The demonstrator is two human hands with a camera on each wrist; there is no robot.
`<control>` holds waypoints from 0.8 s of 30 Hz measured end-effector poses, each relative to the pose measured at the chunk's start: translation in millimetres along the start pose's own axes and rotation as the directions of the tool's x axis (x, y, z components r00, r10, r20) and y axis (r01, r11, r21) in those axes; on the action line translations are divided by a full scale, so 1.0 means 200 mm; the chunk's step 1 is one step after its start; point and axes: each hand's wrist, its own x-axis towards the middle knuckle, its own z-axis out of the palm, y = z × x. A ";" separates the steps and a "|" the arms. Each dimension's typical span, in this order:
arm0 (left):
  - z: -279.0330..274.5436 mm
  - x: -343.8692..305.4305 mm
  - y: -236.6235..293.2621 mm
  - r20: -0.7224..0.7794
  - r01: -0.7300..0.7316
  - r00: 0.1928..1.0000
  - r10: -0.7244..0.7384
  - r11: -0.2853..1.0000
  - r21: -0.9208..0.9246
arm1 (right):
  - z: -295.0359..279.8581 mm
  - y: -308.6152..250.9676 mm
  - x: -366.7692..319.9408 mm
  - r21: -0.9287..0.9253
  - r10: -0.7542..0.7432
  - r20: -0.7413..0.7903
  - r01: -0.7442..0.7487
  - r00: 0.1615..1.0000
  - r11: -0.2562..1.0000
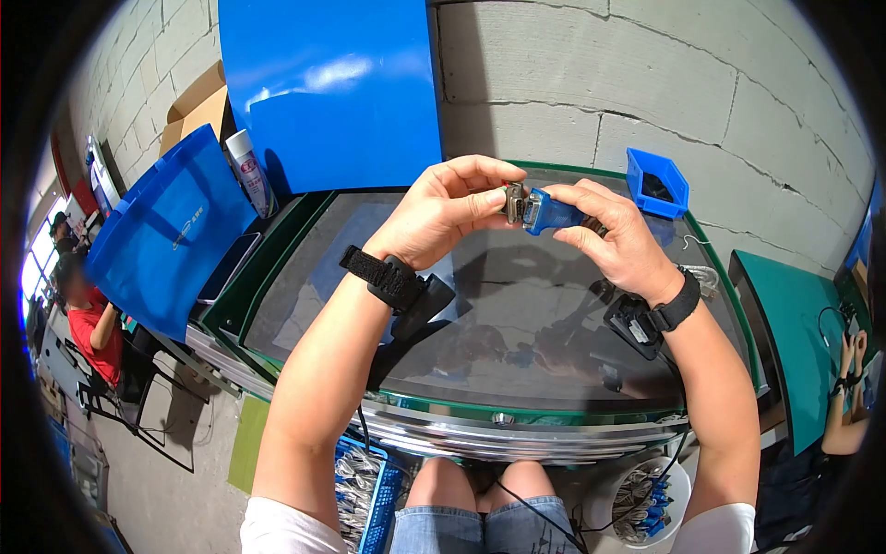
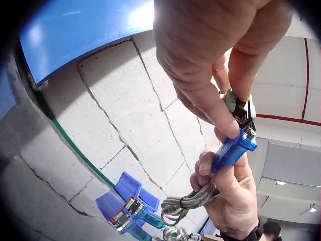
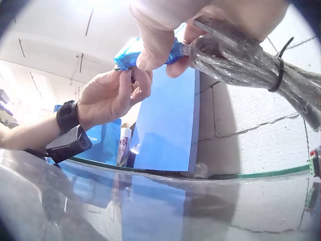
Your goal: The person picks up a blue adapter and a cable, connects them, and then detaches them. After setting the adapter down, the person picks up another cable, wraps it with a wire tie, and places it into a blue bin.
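Observation:
Over the table, my left hand [image 1: 448,205] pinches a small adapter [image 1: 516,201] between thumb and fingers; in the left wrist view this adapter [image 2: 239,110] shows green and black parts. My right hand [image 1: 623,235] grips a translucent blue serial plug [image 1: 554,214], its metal face turned toward the adapter. The two ends are right at each other in the left wrist view, where a left fingertip overlaps the blue plug [image 2: 233,151]. From the plug's back runs a coiled clear-grey cable [image 3: 225,63], bound with a black tie [image 3: 282,65]. The right palm partly hides the cable.
A small blue bin [image 1: 657,185] stands at the table's back right. Near it lie blue plugs with terminal blocks [image 2: 125,216]. A spray can [image 1: 251,174] stands left. Below are a blue basket [image 1: 380,503] and a white bucket [image 1: 684,489] of cables. Other people sit at both sides.

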 end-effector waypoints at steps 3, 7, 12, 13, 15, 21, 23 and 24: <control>0.00 0.00 0.00 -0.011 0.010 1.000 -0.010 1.000 0.026 | 0.00 0.00 0.00 -0.012 0.001 0.006 -0.001 1.000 1.000; 0.02 -0.01 0.01 -0.022 -0.015 1.000 0.018 0.994 0.105 | 0.00 0.01 0.00 -0.063 -0.007 0.002 0.007 1.000 0.998; 0.03 -0.01 0.01 -0.089 -0.075 0.991 0.098 0.969 0.235 | 0.00 0.00 -0.01 -0.106 0.032 0.009 -0.031 0.999 0.994; 0.03 -0.01 0.02 -0.089 -0.075 0.991 0.098 0.969 0.235 | 0.00 0.01 -0.01 -0.117 0.022 0.004 -0.021 1.000 0.993; 0.03 -0.01 0.02 -0.097 -0.077 0.989 0.109 0.955 0.287 | 0.00 0.01 -0.01 -0.120 0.011 -0.008 -0.012 1.000 0.993; 0.04 -0.01 0.02 -0.118 -0.072 0.987 0.108 0.958 0.278 | 0.01 0.02 -0.01 -0.163 -0.024 -0.034 0.018 0.999 0.986; 0.04 0.00 0.01 -0.129 -0.055 0.986 0.101 0.945 0.323 | 0.01 0.01 -0.01 -0.202 -0.019 -0.030 0.012 0.999 0.979; 0.04 0.00 0.01 -0.141 -0.038 0.985 0.096 0.929 0.367 | 0.01 0.01 -0.01 -0.205 -0.006 -0.033 -0.001 0.999 0.979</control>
